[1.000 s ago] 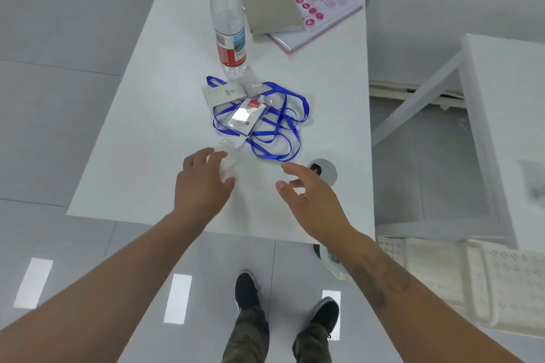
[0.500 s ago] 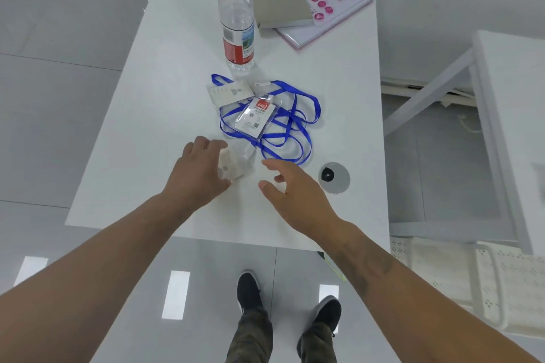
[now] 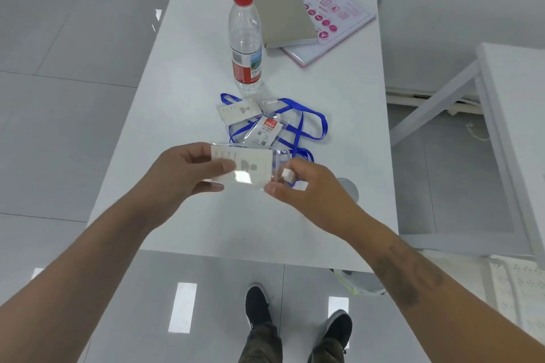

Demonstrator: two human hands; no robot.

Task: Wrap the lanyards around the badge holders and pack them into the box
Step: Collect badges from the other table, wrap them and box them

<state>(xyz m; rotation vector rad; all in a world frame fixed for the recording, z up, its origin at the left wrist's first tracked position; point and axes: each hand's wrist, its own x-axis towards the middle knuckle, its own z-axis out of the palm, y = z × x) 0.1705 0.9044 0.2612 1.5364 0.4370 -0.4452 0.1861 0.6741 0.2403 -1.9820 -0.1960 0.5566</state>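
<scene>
A clear badge holder (image 3: 249, 166) with a pale card inside is lifted above the white table (image 3: 188, 91). My left hand (image 3: 180, 174) grips its left end, thumb on top. My right hand (image 3: 306, 190) pinches its right end, by the white clip. Behind them a tangle of blue lanyards (image 3: 306, 127) lies on the table with two more badge holders: one with a red label (image 3: 264, 131) and a pale one (image 3: 237, 110). A grey flat box (image 3: 283, 15) lies at the far end.
A water bottle (image 3: 244, 38) with a red cap stands just behind the lanyards. A pink-printed booklet (image 3: 333, 20) lies under the grey box. A round grey cable port (image 3: 349, 188) sits by my right hand. A second white table (image 3: 513, 115) stands to the right.
Both hands reached onto the table, took hold of the nearest badge holder and lifted it off the surface; it is now held flat between them.
</scene>
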